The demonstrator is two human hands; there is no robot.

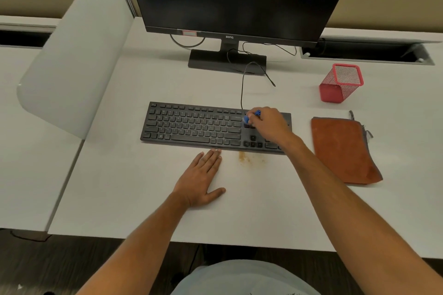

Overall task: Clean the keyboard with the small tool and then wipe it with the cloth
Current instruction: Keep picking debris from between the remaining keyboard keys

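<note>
A black keyboard [194, 126] lies flat on the white desk [134, 199] in front of the monitor. My right hand [269, 124] is over the keyboard's right part and grips a small blue tool [251, 116], whose tip is down on the keys just left of the number pad. My left hand [201, 178] lies flat on the desk below the keyboard, fingers straight, fingertips at the keyboard's front edge. An orange-brown cloth [342, 151] lies folded on the desk to the right of the keyboard, apart from both hands.
A brownish patch of crumbs [247, 158] sits on the desk just in front of the keyboard. A red mesh pen cup [340, 84] stands at the back right. The monitor stand [226, 60] and its cables are behind the keyboard. A grey divider panel [72, 55] rises at the left.
</note>
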